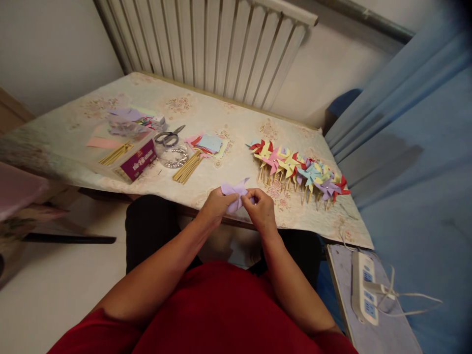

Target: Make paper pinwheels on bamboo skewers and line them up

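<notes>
Between my two hands is a purple paper pinwheel, held just above the table's front edge. My left hand grips its left side, with the thumb pressed on the paper. Thumb and fingertips of my right hand pinch near the pinwheel's middle; anything small between them is hidden. Just beyond my hands lie a bundle of thin wooden sticks and a stack of coloured paper squares. Beside these is a clear round dish of small shiny pieces. Finished-looking paper pinwheels on sticks lie in a row to the right.
Scissors lie behind the dish. A purple and white box with more sticks stands at the left, near loose paper. The flowered tablecloth reaches a radiator. A power strip with cables sits at the lower right.
</notes>
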Motion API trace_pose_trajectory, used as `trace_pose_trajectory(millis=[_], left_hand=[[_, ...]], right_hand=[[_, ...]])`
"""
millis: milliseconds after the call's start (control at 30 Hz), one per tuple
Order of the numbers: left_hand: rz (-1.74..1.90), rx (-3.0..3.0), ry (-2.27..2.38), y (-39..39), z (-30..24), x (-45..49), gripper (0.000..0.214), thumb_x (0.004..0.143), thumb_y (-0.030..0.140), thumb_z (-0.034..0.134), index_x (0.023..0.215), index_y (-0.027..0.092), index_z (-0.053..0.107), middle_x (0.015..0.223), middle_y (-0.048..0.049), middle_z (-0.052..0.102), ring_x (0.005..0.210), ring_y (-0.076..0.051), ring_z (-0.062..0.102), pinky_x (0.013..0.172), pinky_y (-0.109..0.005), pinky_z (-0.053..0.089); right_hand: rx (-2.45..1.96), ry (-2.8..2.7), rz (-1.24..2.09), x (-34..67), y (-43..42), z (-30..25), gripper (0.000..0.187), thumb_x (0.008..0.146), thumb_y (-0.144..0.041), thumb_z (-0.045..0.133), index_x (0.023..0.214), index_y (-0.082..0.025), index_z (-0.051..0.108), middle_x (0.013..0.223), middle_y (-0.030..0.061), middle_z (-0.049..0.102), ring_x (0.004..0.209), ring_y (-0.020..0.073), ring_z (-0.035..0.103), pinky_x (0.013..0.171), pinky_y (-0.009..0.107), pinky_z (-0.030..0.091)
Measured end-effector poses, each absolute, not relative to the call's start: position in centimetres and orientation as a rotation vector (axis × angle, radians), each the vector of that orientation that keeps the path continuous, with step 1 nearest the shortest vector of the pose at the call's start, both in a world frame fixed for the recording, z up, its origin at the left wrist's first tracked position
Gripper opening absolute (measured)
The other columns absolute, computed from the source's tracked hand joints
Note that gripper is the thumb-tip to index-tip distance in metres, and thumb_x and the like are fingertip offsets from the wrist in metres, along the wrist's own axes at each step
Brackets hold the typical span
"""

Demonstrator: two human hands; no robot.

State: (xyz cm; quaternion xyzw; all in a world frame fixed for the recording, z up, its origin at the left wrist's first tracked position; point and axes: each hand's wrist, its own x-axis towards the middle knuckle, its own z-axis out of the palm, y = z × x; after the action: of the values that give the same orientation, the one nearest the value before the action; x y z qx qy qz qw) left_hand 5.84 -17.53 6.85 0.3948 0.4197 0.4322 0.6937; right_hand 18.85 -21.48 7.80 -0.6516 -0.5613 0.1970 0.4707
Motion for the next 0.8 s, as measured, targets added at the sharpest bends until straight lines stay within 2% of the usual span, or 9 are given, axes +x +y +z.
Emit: trace_pose_trajectory(millis=[800], left_hand=[[0.959,0.916,0.956,-17.3,6.54,6.24,0.028,0.059,0.026,0.072,0.083,0.012,0.069,0.075,-0.0007,0.068,0.065,-0.012,0.056,0.065,-0.024,0.044]], right_hand=[[-1.596,-1.381,0.481,19.03,-21.48,7.67,0.013,0.075,-0.029,0.06,0.065,-0.021,0.058,0.073,0.0008,0.067,0.065,0.0148,0.055,0.067,0.027,0.043]])
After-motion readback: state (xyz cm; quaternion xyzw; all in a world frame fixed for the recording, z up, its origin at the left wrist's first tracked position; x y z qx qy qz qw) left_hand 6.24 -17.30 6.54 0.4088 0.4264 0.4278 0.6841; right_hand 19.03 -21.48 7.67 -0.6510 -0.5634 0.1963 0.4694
